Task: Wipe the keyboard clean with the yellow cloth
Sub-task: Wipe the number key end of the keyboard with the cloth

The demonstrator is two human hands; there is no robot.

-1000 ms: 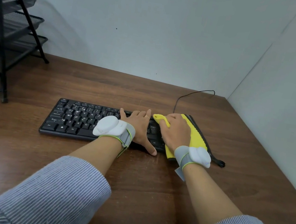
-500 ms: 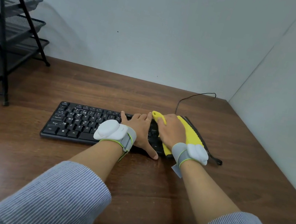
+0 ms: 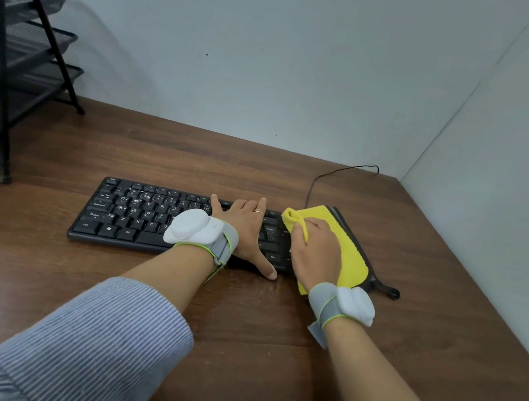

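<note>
Right hand point(image 3: 314, 257) has the yellow cloth point(image 3: 351, 255) pinned flat over the right end of the keyboard point(image 3: 136, 214), with a fold bunched up and pinched between thumb and forefinger. It's a firm hold on the fabric.

And there's the change: over the last second that hand has drawn back toward the near edge. The fingers are off the far row now, and the cloth's lower corner spills over the front lip onto the desk point(image 3: 193, 161). That looks like one short pull across the right-hand block and nothing further left.

Left hand point(image 3: 244, 228) hasn't budged. It lies flat on the middle keys, fingers spread and straight, thumb hanging over the front edge, seemingly steadying the board.

Pale flecks show on the upper-left keys, so most of the wiping probably lies ahead.

As for lettering, the legends read Esc, Caps Lock, Shift, Ctrl and Alt down the left side, plus S D F and Z X C. There's no brand name legible anywhere.

The cable point(image 3: 330, 172) trails off toward the back corner.
</note>
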